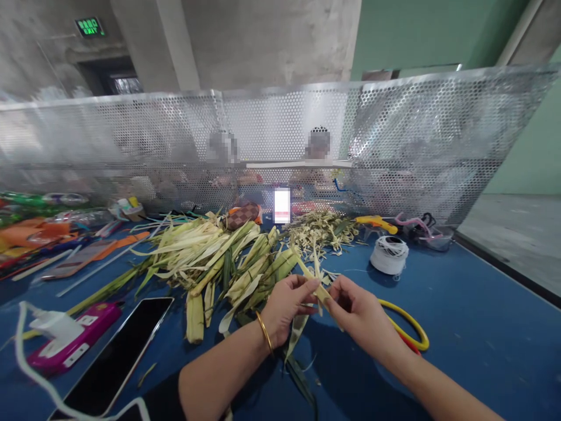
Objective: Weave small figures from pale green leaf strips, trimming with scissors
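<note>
Between my two hands is a small bundle of pale husk strips (319, 287), crossed over each other. My left hand (289, 307), with a gold bangle at the wrist, pinches the strips from the left side. From the right, my right hand (357, 310) grips the same strips between thumb and fingers. Just beyond my left hand lies a heap of green and cream husk leaves (201, 251). Curled husk scraps (324, 231) are piled behind the strips. Under my right wrist sits a yellow ring (412, 321), with something red partly hidden beneath it.
A spool of white thread (389, 255) stands at the right, near yellow-handled scissors (377, 223). On the left are a phone (118, 356), a purple power strip (79, 336) with a white charger and cable, and orange sheets (123, 242). A perforated metal screen (280, 128) closes the far side; people sit behind it.
</note>
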`<state>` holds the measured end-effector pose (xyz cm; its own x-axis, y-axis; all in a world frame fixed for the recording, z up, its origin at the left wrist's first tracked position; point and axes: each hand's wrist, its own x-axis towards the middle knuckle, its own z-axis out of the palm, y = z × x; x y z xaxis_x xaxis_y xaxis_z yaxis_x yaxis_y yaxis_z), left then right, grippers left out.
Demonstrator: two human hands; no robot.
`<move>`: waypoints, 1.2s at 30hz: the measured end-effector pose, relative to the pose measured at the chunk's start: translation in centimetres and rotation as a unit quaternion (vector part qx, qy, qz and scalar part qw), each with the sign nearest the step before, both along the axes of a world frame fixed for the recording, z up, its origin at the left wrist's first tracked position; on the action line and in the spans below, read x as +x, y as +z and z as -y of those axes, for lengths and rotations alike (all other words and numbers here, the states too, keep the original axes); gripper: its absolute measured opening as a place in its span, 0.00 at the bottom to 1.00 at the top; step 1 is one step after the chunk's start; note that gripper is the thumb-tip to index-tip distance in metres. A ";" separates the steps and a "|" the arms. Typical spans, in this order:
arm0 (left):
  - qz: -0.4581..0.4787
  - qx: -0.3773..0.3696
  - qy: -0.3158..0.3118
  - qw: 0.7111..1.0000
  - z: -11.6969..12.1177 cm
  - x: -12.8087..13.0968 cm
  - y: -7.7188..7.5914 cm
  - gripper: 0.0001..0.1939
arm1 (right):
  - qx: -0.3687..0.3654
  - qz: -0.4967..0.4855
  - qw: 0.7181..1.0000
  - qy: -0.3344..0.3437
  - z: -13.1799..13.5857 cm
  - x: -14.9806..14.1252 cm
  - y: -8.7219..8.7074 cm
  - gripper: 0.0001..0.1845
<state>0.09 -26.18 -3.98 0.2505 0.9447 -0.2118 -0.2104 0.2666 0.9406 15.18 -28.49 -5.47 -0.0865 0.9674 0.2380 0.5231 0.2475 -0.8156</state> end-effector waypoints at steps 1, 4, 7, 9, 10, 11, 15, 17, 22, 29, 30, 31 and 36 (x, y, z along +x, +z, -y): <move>0.007 -0.007 -0.006 1.000 0.1 0.1 0.0 0.19 | 0.026 0.042 0.999 0.001 0.1 0.0 0.0 0.07; -0.001 -0.016 -0.009 1.000 0.3 0.3 -0.1 0.18 | 0.106 0.133 0.985 0.027 0.7 -0.3 0.2 0.04; -0.004 -0.018 -0.006 1.000 0.4 0.3 -0.2 0.14 | 0.136 0.156 0.977 0.048 0.9 -0.3 0.5 0.07; 0.009 -0.025 -0.013 1.000 0.3 0.3 -0.1 0.13 | 0.131 0.117 0.984 -0.009 0.6 0.1 0.6 0.11; 0.011 -0.028 -0.018 0.999 0.3 0.3 -0.1 0.13 | 0.118 0.077 0.989 -0.053 0.2 0.4 0.5 0.12; 0.012 -0.030 -0.024 0.999 0.3 0.3 0.0 0.12 | 0.092 0.030 0.991 -0.094 -0.3 0.7 0.5 0.12; 0.003 -0.039 -0.053 0.998 0.2 0.2 -0.1 0.12 | -0.052 -0.107 0.983 -0.139 -2.2 2.0 -0.3 0.21; -0.003 -0.045 -0.057 0.997 0.1 0.2 -0.3 0.12 | -0.060 -0.101 0.982 -0.145 -2.6 2.2 -0.6 0.20; -0.047 -0.030 -0.127 0.990 0.5 0.3 -0.1 0.14 | -0.059 -0.120 0.991 -0.026 -1.7 1.3 -0.4 0.14; -0.090 0.005 -0.205 0.975 1.7 0.8 -0.1 0.15 | -0.069 -0.113 0.991 0.003 -0.9 0.1 -0.6 0.15; -0.094 0.007 -0.182 0.979 1.7 0.8 -0.2 0.15 | -0.076 -0.117 0.990 -0.002 -1.0 0.2 -0.5 0.16; -0.097 0.009 -0.156 0.983 1.7 0.8 -0.2 0.16 | -0.082 -0.123 0.989 -0.008 -1.1 0.3 -0.5 0.16; -0.052 -0.014 -0.099 0.994 1.2 0.6 -0.3 0.18 | -0.080 -0.220 0.972 -0.017 -1.1 0.7 0.5 0.18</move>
<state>0.72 -27.35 -4.29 0.4069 0.8721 -0.2718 -0.0527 0.3195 0.9461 15.88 -27.39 -5.01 0.0224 0.9956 0.0905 0.1211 0.0871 -0.9888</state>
